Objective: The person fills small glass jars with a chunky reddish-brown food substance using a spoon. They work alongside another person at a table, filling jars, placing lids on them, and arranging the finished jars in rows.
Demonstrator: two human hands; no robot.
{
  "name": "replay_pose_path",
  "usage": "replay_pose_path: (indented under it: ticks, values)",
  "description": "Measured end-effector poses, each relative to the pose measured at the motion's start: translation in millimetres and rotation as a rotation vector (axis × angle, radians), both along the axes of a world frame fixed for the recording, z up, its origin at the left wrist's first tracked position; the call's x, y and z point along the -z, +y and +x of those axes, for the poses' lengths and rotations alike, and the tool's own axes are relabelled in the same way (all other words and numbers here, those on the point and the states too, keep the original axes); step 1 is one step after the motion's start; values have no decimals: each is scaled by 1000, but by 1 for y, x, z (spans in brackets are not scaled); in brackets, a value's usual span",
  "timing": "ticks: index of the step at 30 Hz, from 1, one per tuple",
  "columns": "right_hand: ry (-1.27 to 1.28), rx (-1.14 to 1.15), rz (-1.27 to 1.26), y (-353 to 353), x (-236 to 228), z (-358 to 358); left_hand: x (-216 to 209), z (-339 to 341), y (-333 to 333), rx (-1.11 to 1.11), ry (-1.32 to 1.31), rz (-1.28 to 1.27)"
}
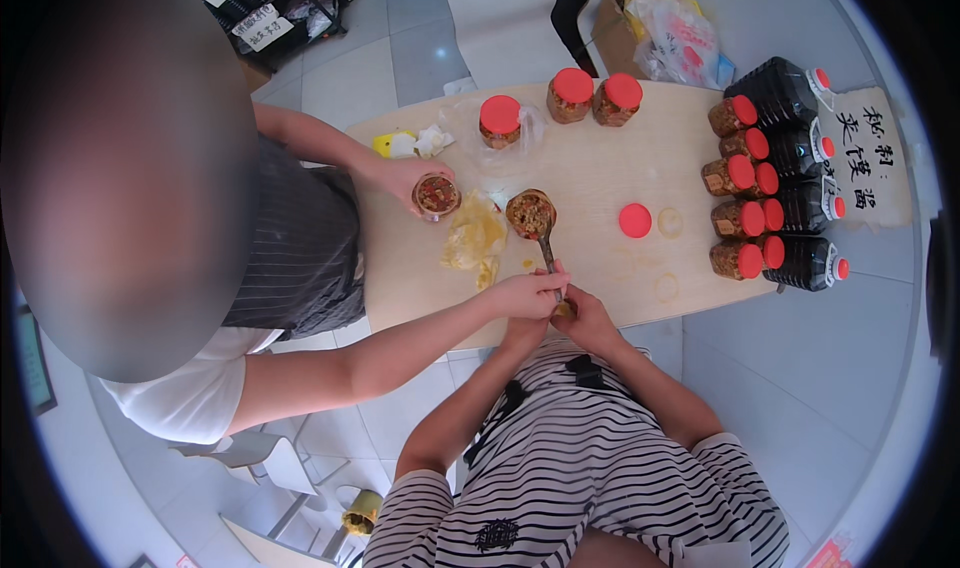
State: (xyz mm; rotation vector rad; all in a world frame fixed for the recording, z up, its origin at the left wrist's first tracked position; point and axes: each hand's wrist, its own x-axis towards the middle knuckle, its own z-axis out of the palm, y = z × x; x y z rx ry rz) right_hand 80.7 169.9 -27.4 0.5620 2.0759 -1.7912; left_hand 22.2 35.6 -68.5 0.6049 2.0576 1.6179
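At the table's near edge, my left hand and my right hand meet in front of my striped shirt. Their fingers are closed around a small yellowish thing, mostly hidden, whose kind I cannot make out. Just above them a co-worker's hand grips the handle of a metal ladle and covers part of my left hand. Chunky brown-red sauce shows at the ladle's far end; whether a jar stands beneath is unclear. The co-worker's other hand holds an open jar of sauce.
A crumpled yellowish cloth or bag lies left of the ladle, a loose red lid to its right. Red-lidded jars stand at the back. Several more jars and dark jugs line the right end of the table.
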Motion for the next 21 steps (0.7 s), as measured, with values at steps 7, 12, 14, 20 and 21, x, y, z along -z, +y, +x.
replay_pose_path:
  ticks: [7, 12, 14, 20, 21]
  values:
    - [1, 19, 43, -1, 1, 5, -2, 3, -3, 33, -52, -139]
    - [7, 21, 71, -2, 2, 7, 25, 19, -5, -122, -267, -98]
    - [-3, 1, 112, -2, -2, 6, 34, 22, -8, -125, -282, -166]
    - [45, 13, 119, -1, 3, 10, 29, 22, -6, -145, -305, -174]
    - [25, 8, 119, -1, 0, 9, 28, 22, -6, -140, -307, -184]
